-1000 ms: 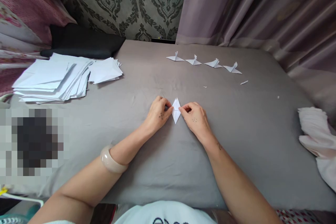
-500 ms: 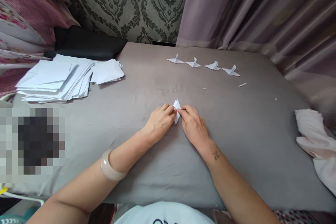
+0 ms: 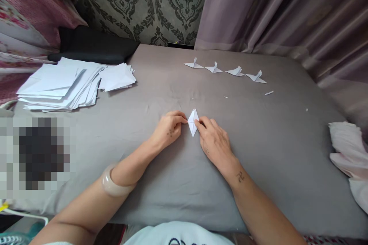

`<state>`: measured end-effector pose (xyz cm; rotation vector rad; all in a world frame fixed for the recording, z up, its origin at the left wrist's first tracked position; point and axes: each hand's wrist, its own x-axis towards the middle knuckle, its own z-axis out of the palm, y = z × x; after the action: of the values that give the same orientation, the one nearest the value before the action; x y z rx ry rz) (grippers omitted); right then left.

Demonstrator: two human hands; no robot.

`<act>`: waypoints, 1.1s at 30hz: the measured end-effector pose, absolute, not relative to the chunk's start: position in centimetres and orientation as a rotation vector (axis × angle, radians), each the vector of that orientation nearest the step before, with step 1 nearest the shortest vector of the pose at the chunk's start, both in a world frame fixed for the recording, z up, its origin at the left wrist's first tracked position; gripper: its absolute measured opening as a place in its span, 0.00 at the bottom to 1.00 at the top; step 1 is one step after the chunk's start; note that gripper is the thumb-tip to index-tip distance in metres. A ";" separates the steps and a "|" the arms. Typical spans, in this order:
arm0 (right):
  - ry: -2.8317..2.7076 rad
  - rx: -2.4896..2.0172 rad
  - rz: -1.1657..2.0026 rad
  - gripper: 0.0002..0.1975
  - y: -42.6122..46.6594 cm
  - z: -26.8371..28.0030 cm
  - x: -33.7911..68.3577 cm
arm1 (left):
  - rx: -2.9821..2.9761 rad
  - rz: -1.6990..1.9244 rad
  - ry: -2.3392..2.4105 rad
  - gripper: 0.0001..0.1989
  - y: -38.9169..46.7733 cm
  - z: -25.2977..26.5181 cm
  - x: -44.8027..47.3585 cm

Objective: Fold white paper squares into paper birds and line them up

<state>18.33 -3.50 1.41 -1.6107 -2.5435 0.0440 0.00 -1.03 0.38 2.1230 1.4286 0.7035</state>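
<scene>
A small white folded paper diamond [image 3: 193,123] lies on the grey cloth surface between my hands, its split point facing away from me. The fingers of my left hand [image 3: 170,127] are pinched together at its left corner. My right hand [image 3: 214,138] grips the right edge, thumb on top of the paper and fingers curled beside it. A crease runs across the diamond's middle. Beyond the hands, several folded paper cranes [image 3: 214,67] stand in a slanting row.
At the left rear lie a large stack of white paper [image 3: 57,86] and a smaller paper pile [image 3: 117,77], with a black item [image 3: 94,46] behind. Paper scraps [image 3: 269,93] dot the right side. A pale crumpled cloth [image 3: 346,141] rests at the right edge.
My left hand has shifted left and rolled over, from covering the paper's left side to pinching its corner. More of the diamond shows. My right hand stays at the right edge.
</scene>
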 end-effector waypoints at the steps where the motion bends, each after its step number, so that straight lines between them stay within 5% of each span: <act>1: -2.547 -1.609 0.039 0.20 -3.5 1.4 18.3 | 2.044 0.767 1.429 0.20 -0.8 0.3 -0.1; 5: -2.531 -1.602 0.049 0.20 -3.6 1.4 18.1 | 2.115 0.841 1.354 0.21 -0.7 0.3 0.1; 13: -2.404 -1.596 0.246 0.19 -3.2 1.8 19.6 | 2.596 0.434 1.380 0.20 -1.9 0.6 1.3; 33: -1.803 -1.485 0.887 0.15 -2.6 0.4 19.0 | 2.537 0.632 1.539 0.15 -1.6 -0.5 2.4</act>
<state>19.04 -2.56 0.36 -1.4852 -1.8028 0.8874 2.43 -1.55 -0.46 2.5371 1.5391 0.6324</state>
